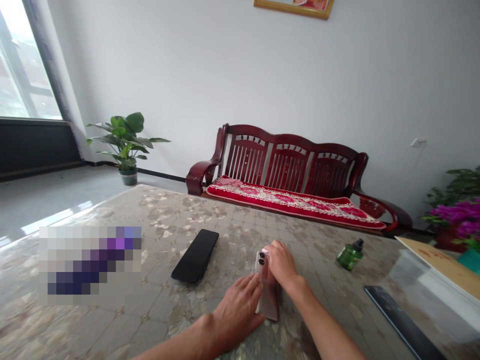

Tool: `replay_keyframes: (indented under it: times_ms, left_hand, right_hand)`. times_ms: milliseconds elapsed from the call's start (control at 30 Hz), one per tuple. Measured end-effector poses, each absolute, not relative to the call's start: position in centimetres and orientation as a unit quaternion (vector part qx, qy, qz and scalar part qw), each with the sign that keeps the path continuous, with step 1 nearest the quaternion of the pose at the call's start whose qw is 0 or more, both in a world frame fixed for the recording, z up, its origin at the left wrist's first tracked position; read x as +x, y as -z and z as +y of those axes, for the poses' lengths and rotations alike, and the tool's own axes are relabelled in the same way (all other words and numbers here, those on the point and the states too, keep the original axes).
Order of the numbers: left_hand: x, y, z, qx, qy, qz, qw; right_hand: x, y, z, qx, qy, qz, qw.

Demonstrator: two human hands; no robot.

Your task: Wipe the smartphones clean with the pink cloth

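Observation:
A light pinkish smartphone (269, 300) lies tilted or propped with its back up, two dark camera lenses at its top left corner. My left hand (240, 306) grips its left side, fingers on the back and thumb low near the bottom end. Around the upper right edge, my right hand (280, 264) has its fingers bent, partly hiding the phone. Whether the phone's underside touches the table is not clear. To the left of my hands, a black smartphone (195, 256) lies flat with its dark screen up.
The table (157, 320) has a patterned, glossy cover. Right of my hands are a green pump bottle (350, 256), a dark flat bar-like object (401, 320) and a clear box (423, 285). A blurred-out purple item (93, 265) lies left. Behind stands a wooden bench (288, 167).

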State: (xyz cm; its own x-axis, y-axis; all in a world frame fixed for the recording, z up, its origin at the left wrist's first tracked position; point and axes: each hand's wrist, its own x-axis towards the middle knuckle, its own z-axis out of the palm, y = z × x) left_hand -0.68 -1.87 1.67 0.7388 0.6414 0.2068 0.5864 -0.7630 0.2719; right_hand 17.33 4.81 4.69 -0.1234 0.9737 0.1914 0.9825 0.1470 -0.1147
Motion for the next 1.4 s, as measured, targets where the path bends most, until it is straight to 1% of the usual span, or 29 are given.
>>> replay_keyframes:
  times_ms: [233,467,700,933,1100,1233,1400]
  left_hand:
    - [-0.6,-1.7,-1.9,0.927,-0.142,0.336,0.092]
    - [-0.5,-1.1,-1.9,0.927,-0.135,0.341,0.082]
    - [-0.4,-1.2,-1.9,0.927,-0.141,0.339,0.073]
    - [-0.4,-1.1,-2.0,0.927,-0.158,0.335,0.064]
    - [-0.4,-1.2,-2.0,0.929,-0.147,0.335,0.059]
    - [-0.5,-1.5,-2.0,0.928,-0.137,0.339,0.065]
    - [-0.4,-1.4,-2.0,0.925,-0.151,0.342,0.068]
  right_hand:
    - [17.6,-4.8,5.8,-0.628,0.01,-0.772,0.096]
    - [19.5,-4.3,4.5,-0.671,0.022,-0.735,0.095]
    - [19.0,-4.1,2.6,-0.717,0.016,-0.689,0.102]
    - [18.8,-3.8,-0.8,-0.693,0.007,-0.711,0.121]
    - [18.7,-4.0,0.6,-0.691,0.011,-0.713,0.12]
    - [18.3,-4.6,1.4,-0.701,0.015,-0.704,0.111]
    - [18.0,-4.9,-1.5,-0.688,0.001,-0.72,0.093]
